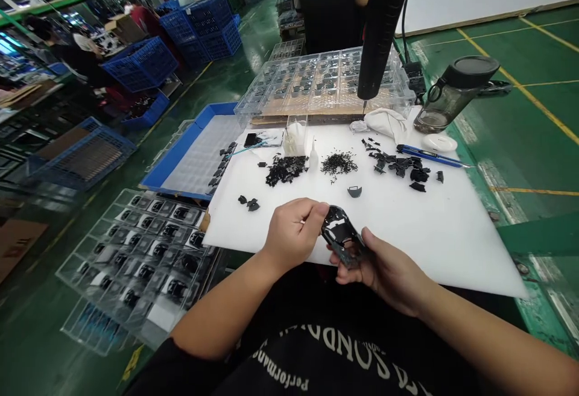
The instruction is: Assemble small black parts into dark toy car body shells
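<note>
A black plastic shell point(341, 233), open-framed and shaped like a computer mouse casing, is held over the white plastic board point(443, 245). My right hand point(380, 266) cradles it from below, and my left hand point(292, 233) pinches its near left edge. Scattered on the board are a heap of black plastic scraps point(284, 170), a pile of fine black trimmings point(339, 164) and more black pieces point(400, 167). A small grey curved part point(354, 191) lies just beyond my hands. A blue-handled knife point(429, 156) rests at the board's far right.
A hanging black power tool point(384, 28) stands over the board's far edge, before a stacked clear tray of parts point(323, 79). A clear tray of black parts point(140, 263) is at my left, beside a blue tray point(194, 155). Co-workers and blue crates are at the far left.
</note>
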A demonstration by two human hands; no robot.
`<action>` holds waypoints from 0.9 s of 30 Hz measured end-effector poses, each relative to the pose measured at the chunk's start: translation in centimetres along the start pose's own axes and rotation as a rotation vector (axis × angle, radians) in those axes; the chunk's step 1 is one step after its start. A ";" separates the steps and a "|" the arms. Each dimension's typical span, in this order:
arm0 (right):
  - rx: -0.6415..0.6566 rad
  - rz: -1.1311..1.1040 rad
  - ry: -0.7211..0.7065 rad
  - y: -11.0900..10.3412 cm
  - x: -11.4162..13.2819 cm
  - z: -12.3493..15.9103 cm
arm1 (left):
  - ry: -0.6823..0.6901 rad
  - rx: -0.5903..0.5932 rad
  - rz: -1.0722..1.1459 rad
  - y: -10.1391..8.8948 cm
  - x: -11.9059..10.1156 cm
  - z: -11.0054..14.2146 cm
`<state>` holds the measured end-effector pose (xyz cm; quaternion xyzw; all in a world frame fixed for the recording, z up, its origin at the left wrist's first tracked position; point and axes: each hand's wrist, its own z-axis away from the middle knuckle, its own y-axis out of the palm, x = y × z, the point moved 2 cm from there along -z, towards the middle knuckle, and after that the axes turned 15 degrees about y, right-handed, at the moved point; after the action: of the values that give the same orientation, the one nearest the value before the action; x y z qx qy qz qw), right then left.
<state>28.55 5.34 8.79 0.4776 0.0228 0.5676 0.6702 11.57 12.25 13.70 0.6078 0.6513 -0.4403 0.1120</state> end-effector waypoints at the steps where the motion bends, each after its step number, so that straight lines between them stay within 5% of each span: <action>1: -0.018 0.038 -0.059 0.1 0.1 0.1 | -0.045 0.022 -0.001 0.1 0.0 -0.1; 10: -0.454 0.605 -0.213 0.7 0.9 1.1 | -0.072 0.141 0.043 1.0 -1.1 -0.1; 21: -0.626 0.805 -0.323 1.1 1.1 1.2 | -0.112 0.166 0.043 1.3 -1.3 0.0; 24: -0.829 1.123 -0.610 1.1 2.3 1.7 | -0.224 0.149 0.110 1.5 -0.8 -0.1; 27: -1.042 1.558 -1.023 0.6 3.3 2.4 | -0.529 0.136 0.439 2.2 -0.2 0.2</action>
<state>30.65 6.40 12.25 0.1966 -0.8182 0.5115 0.1739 13.52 11.67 12.72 0.6044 0.4226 -0.5904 0.3279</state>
